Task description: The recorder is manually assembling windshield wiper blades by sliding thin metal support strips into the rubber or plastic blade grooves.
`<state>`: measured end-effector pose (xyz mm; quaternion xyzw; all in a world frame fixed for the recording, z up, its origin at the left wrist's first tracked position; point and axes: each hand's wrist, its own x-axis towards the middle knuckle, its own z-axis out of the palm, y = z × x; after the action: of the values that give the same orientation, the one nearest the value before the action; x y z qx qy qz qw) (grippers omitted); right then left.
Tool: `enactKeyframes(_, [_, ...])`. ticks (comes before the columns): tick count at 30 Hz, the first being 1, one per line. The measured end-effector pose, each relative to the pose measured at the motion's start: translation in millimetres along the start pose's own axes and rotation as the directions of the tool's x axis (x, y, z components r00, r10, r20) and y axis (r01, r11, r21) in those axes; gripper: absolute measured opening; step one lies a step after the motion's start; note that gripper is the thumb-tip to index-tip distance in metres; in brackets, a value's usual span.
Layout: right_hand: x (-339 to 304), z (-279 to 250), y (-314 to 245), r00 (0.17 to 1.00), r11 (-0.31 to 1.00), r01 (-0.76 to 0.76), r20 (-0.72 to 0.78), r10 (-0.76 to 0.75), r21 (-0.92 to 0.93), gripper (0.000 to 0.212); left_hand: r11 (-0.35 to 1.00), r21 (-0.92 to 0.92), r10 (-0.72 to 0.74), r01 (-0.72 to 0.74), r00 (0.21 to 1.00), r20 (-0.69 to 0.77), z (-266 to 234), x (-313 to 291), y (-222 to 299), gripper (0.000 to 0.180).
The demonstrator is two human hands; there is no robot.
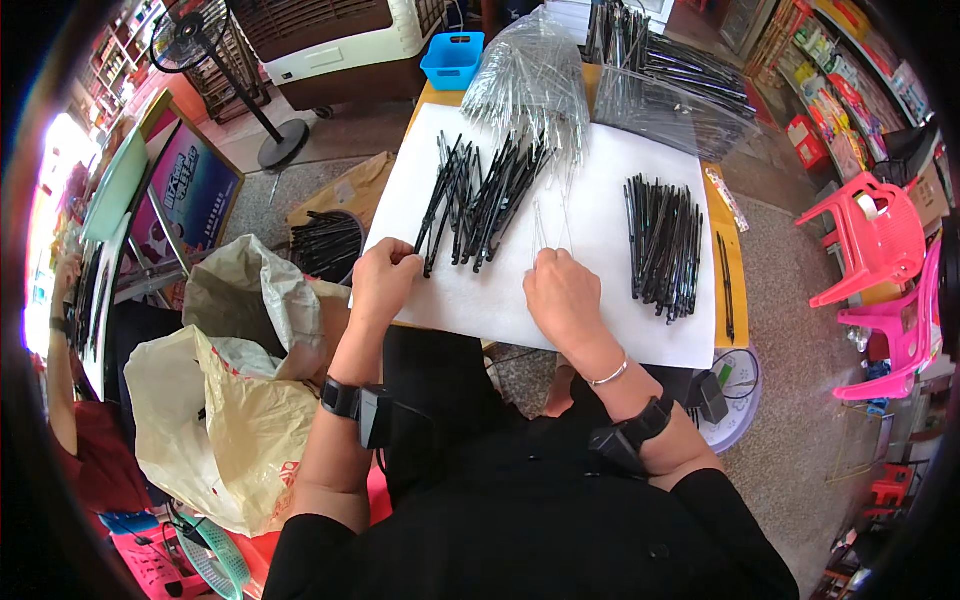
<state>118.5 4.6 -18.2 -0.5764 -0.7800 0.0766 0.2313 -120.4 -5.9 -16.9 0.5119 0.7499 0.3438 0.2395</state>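
Note:
My left hand (386, 280) rests at the left edge of the white work sheet (620, 340), thumb and fingers pinched together beside the nearest black rods. Whether anything is between those fingertips I cannot make out. A loose heap of slim black rods (480, 195) spreads just beyond it. Closed near the sheet's front edge, my right hand (565, 300) holds a few thin, clear strips (540, 225) that point away from me. To its right lies a neater bundle of black rods (665, 245). Behind the heap, a clear plastic bag (528, 85) holds many pale thin strips.
More black rods (690, 70) lie in clear plastic at the back right. A blue basket (453, 60) stands at the table's far left corner. Large sacks (220, 410) and a bin of rods (325, 245) sit left. Pink stools (870, 235) stand right. Another person's arm (62, 370) shows far left.

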Motion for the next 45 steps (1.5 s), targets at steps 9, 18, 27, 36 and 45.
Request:
enactKeyframes(9, [-2.2,-12.1,7.9,0.997,0.997,-0.071,0.021,0.072,-0.028,0.019,0.956,-0.272,-0.071,0.108,0.987,0.141,-7.3,-15.4,3.3,0.029])
enactKeyframes(18, [0.0,-9.3,17.6,0.998,0.996,-0.068,-0.014,0.067,-0.063,0.014,0.994,-0.069,0.076,-0.089,0.984,-0.161,-13.8,-31.4,20.0,0.022])
enactKeyframes(27, [-6.1,-21.8,38.1,0.994,0.91,-0.109,0.025,0.108,0.401,0.009,0.996,-0.008,0.08,-0.086,0.952,-0.296,-38.2,-36.0,14.2,0.018])
enactKeyframes(36, [-24.8,-28.3,64.5,0.977,0.563,-0.215,0.172,0.129,0.798,0.02,0.77,-0.639,-0.144,0.004,0.975,-0.168,-43.4,-34.7,6.4,0.01])
enactKeyframes(45, [-34.8,-29.1,60.2,0.993,0.568,0.102,-0.113,-0.016,0.816,0.013,0.481,-0.873,-0.037,0.086,0.996,0.078,-31.3,-45.0,2.0,0.021])
